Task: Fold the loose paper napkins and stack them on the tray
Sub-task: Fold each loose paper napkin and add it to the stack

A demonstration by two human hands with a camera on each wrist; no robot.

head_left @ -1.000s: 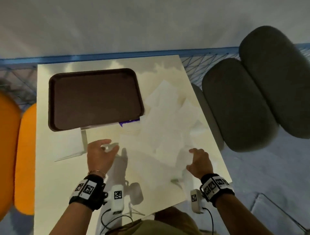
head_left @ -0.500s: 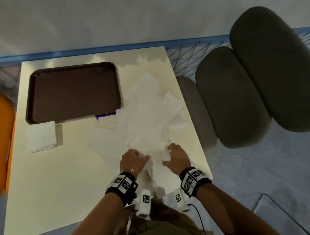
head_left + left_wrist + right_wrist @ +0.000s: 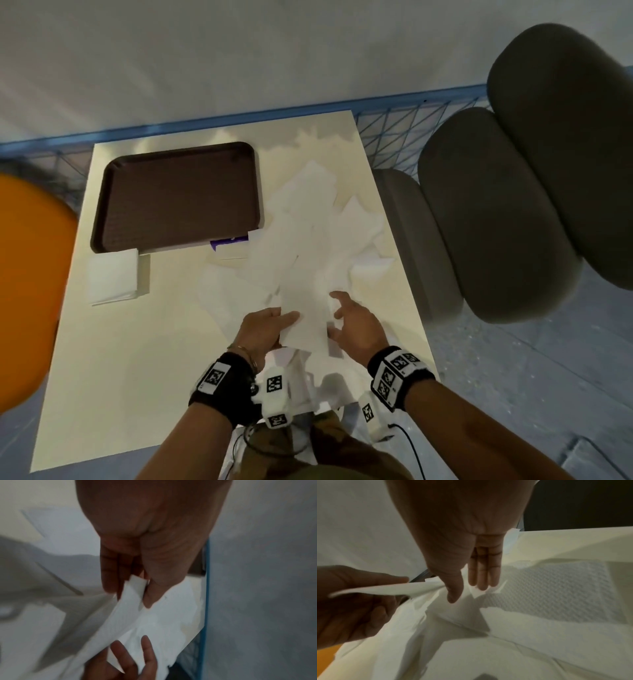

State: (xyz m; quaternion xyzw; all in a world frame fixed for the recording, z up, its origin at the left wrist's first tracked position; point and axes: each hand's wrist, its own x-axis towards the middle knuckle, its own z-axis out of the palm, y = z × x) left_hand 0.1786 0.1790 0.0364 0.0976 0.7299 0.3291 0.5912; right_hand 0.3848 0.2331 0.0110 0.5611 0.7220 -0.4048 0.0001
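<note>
A brown tray [image 3: 178, 195] lies at the back left of the cream table [image 3: 120, 377]. A folded white napkin stack [image 3: 113, 275] rests on the table just in front of the tray's left corner. Loose white napkins [image 3: 308, 233] are heaped to the right of the tray. My left hand [image 3: 291, 317] pinches the near corner of one lifted napkin [image 3: 305, 308] between thumb and fingers [image 3: 109, 582]. In the left wrist view the held napkin [image 3: 130, 601] slopes down from the pinch. My right hand [image 3: 337, 308] hovers beside its right edge, with straight fingers [image 3: 484, 572] holding nothing.
A purple-edged packet [image 3: 229, 244] pokes out under the tray's front rim. Grey padded chairs [image 3: 496, 222] stand close along the table's right side and an orange seat [image 3: 30, 274] is at the left. A blue mesh rail [image 3: 394, 116] runs behind the table.
My left hand came over from the folded stack to the heap and now holds one napkin lifted. My right hand has opened its fingers beside it.
</note>
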